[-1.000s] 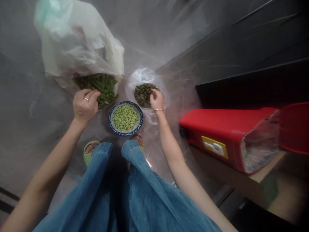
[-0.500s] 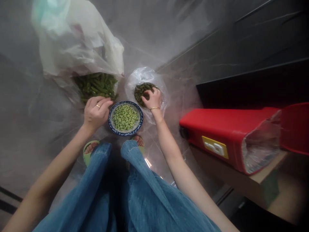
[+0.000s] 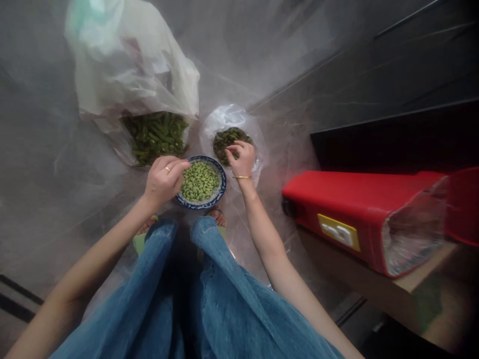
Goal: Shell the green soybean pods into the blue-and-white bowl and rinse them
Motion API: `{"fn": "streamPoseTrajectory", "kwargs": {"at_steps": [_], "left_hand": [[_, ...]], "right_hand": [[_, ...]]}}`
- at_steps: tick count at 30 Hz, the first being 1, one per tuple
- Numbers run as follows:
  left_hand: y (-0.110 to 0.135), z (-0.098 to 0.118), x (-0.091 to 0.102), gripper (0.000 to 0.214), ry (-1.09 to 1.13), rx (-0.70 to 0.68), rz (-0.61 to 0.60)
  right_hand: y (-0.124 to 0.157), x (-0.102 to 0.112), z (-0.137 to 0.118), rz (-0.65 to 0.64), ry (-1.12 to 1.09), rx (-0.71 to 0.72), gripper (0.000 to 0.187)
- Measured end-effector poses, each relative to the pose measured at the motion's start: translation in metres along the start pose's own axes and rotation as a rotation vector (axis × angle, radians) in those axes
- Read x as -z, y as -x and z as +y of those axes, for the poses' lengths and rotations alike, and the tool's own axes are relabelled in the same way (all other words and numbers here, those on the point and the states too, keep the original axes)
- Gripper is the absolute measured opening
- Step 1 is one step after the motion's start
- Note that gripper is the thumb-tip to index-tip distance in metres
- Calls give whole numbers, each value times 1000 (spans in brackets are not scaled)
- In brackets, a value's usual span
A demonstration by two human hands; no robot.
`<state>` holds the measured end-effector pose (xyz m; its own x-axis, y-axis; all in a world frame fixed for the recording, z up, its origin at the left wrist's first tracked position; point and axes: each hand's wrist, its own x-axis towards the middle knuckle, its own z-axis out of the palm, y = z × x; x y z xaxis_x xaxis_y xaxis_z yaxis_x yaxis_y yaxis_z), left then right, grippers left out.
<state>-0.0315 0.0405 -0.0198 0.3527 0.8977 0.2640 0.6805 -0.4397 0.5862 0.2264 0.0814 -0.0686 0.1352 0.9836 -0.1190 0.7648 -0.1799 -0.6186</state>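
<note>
A blue-rimmed bowl (image 3: 221,188) full of pale green shelled beans (image 3: 200,180) stands on the floor in front of my feet. My left hand (image 3: 163,178) hovers at the bowl's left rim with its fingers pinched together; what they hold is too small to make out. My right hand (image 3: 242,157) is curled over the near edge of a small clear bag of dark empty pods (image 3: 228,137), fingers bent as if gripping something. A big white plastic bag (image 3: 123,70) lies open at the back left, with unshelled green pods (image 3: 157,133) spilling from its mouth.
I squat in blue jeans (image 3: 209,299) with green sandals (image 3: 139,242). A red container (image 3: 359,214) lined with clear plastic lies on a low wooden shelf at the right. A dark cabinet front (image 3: 374,85) runs behind. The floor is grey and glossy.
My left hand came away from the big bag of pods and moved right to the bowl's rim. My right hand stayed at the small bag and curled its fingers.
</note>
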Motion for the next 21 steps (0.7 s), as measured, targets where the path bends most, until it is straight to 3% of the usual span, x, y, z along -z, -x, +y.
{"fn": "streamPoseTrajectory", "kwargs": {"at_steps": [5, 8, 12, 15, 17, 21], "left_hand": [[-6, 22, 1, 28, 287, 181, -27], [-8, 33, 1, 34, 425, 241, -59], [-7, 36, 3, 28, 477, 314, -37], [-7, 32, 3, 20, 496, 392, 36], [-6, 29, 2, 19, 524, 436, 71], [-4, 23, 0, 23, 555, 457, 104]], "right_hand": [[42, 5, -37, -203, -674, -104, 27], [65, 3, -61, -297, -827, -160, 28], [70, -3, -68, -278, -896, -201, 34], [51, -1, -52, -114, -753, -253, 43], [35, 7, -37, -12, -417, -256, 42], [19, 28, -18, -111, 60, -284, 63]]}}
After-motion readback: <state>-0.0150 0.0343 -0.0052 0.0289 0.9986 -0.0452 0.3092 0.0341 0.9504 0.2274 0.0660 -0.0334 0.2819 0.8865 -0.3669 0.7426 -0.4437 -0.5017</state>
